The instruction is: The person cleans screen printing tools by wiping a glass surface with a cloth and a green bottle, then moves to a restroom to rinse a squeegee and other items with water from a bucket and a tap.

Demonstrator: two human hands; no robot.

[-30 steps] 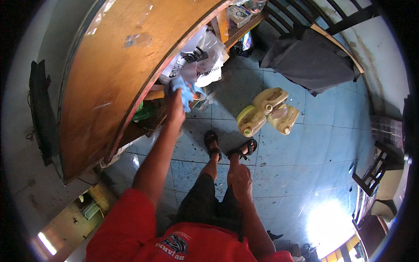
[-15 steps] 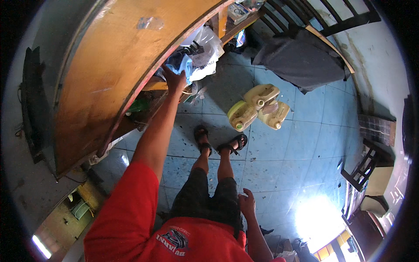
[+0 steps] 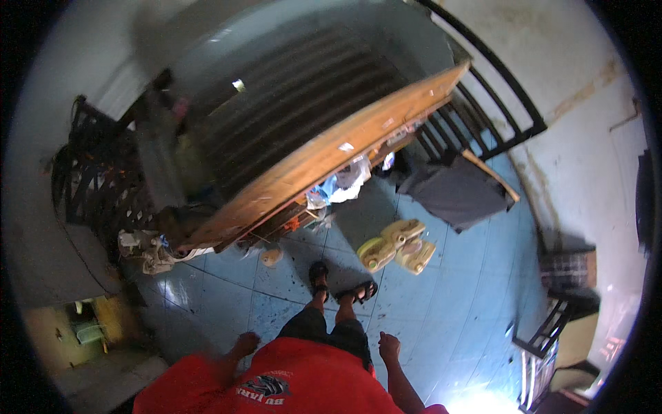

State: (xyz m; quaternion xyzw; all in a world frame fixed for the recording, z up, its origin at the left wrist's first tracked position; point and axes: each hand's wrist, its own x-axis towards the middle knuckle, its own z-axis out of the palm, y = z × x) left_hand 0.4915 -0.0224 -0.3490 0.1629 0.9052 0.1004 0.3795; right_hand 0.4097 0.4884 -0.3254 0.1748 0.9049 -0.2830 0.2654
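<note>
left hand [image 3: 245,343] hangs low, its fingers too blurred to judge; right hand [image 3: 389,345] hangs low, fingers curled in.

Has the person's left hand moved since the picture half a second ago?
Yes. Judged against the wooden counter, the left hand has moved away from it, back toward the red shirt.

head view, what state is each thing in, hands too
left hand, blurred, no object visible in it
right hand, curled in, no object visible
jerrycans, grouped together on the floor
blue cloth, bunched beside the plastic bag
dark cloth, draped
sandals, worn on both feet
red T-shirt, worn
</note>
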